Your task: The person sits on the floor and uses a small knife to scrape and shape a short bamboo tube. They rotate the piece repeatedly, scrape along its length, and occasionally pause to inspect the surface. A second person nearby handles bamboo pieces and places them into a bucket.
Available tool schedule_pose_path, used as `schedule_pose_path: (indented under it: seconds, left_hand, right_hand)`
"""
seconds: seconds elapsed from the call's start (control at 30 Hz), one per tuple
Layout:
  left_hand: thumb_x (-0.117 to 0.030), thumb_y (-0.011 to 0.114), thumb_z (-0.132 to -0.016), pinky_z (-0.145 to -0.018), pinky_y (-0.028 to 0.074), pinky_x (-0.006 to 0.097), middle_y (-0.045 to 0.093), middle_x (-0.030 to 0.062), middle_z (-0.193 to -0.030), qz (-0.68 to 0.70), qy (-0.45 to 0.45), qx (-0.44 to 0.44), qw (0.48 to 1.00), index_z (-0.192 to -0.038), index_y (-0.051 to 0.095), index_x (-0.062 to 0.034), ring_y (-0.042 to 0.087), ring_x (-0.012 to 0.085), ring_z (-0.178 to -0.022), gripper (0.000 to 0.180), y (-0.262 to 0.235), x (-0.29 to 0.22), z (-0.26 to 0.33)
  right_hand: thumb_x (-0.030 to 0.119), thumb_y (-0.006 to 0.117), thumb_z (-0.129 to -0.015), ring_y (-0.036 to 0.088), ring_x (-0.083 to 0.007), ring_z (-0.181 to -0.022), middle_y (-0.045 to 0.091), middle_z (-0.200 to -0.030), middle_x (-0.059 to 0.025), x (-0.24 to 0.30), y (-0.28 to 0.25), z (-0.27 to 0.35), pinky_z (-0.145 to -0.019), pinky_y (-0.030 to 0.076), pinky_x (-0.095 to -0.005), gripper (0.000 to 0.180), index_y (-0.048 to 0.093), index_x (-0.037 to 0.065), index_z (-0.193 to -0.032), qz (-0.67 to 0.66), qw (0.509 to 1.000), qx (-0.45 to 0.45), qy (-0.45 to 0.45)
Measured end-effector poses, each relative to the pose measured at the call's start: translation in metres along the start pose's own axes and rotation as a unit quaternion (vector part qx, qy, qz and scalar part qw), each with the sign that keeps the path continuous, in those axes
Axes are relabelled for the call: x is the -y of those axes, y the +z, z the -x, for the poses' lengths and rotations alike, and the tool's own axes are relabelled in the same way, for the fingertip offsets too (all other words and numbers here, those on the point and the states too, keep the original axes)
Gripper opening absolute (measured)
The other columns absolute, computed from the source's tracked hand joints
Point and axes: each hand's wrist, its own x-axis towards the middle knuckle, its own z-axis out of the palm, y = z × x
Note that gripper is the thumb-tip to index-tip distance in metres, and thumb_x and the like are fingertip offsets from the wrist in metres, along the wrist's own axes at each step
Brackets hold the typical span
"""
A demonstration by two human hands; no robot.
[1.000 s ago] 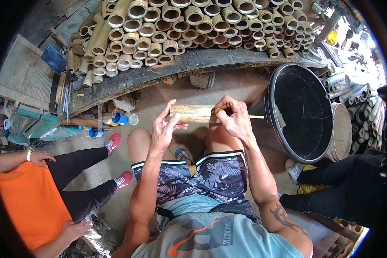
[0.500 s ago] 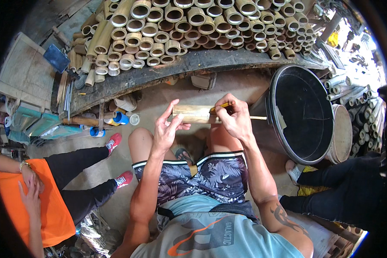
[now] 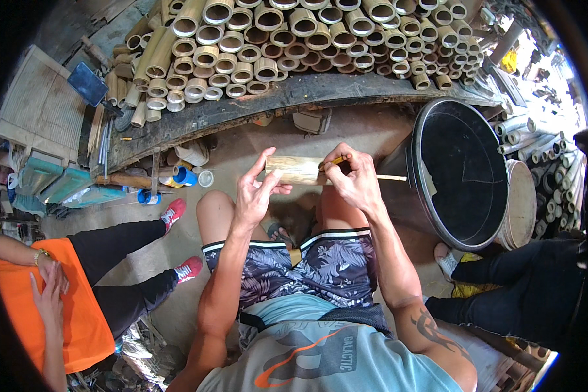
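Here we see the left hand (image 3: 256, 196) steadying a short pale section of bamboo tube (image 3: 294, 170) held level above the knees; its thumb and fingers are spread, the fingertips resting on the tube's left end, not wrapped around it; the right hand (image 3: 353, 179) is closed around a thin yellow-handled tool (image 3: 336, 161) pressed against the tube's right end; a slim pale stick (image 3: 391, 177) juts out to the right from under that hand, and we cannot tell whether it belongs to the tool or the tube; just right of the hands stands a big round black drum (image 3: 467, 170), open side toward us; beyond the hands a dark curved plank (image 3: 268, 104) carries a stacked pile of cut bamboo tubes (image 3: 294, 36), open ends facing us; at lower left sits another person in an orange top (image 3: 78, 307) with red shoes (image 3: 173, 212); blue-capped containers (image 3: 184, 176) lie on the floor near the plank.
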Motion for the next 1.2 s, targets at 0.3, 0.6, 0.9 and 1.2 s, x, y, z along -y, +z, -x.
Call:
schedule_pose_path:
  seconds: [0.3,0.6,0.9,1.2]
  left_hand:
    - [-0.014,0.06,-0.105,-0.079,0.064,0.033,0.073,0.0144,-0.11,-0.014,-0.001,-0.001,1.0,-0.158,0.037,-0.0005,0.074,0.0197,-0.085,0.059,0.002,-0.004,0.002]
    - [-0.011,0.06,-0.105,-0.077,0.064,0.032,0.072,0.0167,-0.113,0.0,0.023,-0.007,1.0,-0.156,0.04,0.002,0.074,0.0193,-0.084,0.056,0.003,0.0,-0.001]
    - [-0.011,0.059,-0.105,-0.08,0.064,0.034,0.072,0.0155,-0.113,-0.004,0.018,0.001,1.0,-0.157,0.037,-0.0002,0.074,0.0198,-0.086,0.057,0.005,-0.004,-0.002]
    - [-0.009,0.06,-0.105,-0.074,0.065,0.031,0.072,0.0167,-0.111,0.01,0.025,-0.002,1.0,-0.154,0.043,0.0006,0.073,0.0179,-0.083,0.053,0.005,-0.003,0.001]
  right_hand:
    - [0.016,0.066,-0.083,0.066,-0.021,-0.064,0.069,-0.073,-0.0125,0.007,0.011,0.0,-0.063,0.052,-0.0349,0.014,0.069,0.004,-0.089,0.002,0.998,-0.02,0.065]
    - [0.019,0.066,-0.083,0.068,-0.0275,-0.066,0.07,-0.076,-0.0137,0.002,0.013,0.0,-0.064,0.052,-0.0381,0.014,0.068,0.006,-0.09,0.032,0.997,-0.004,0.064]
    - [0.006,0.061,-0.09,0.069,-0.0137,-0.071,0.073,-0.078,-0.01,0.02,0.015,-0.003,-0.067,0.054,-0.0291,0.009,0.066,-0.002,-0.091,-0.003,0.998,0.017,0.061]
    - [0.01,0.063,-0.09,0.073,-0.0196,-0.076,0.075,-0.082,-0.0126,0.018,0.023,-0.005,-0.071,0.056,-0.0338,0.011,0.067,-0.001,-0.092,0.036,0.997,0.025,0.055]
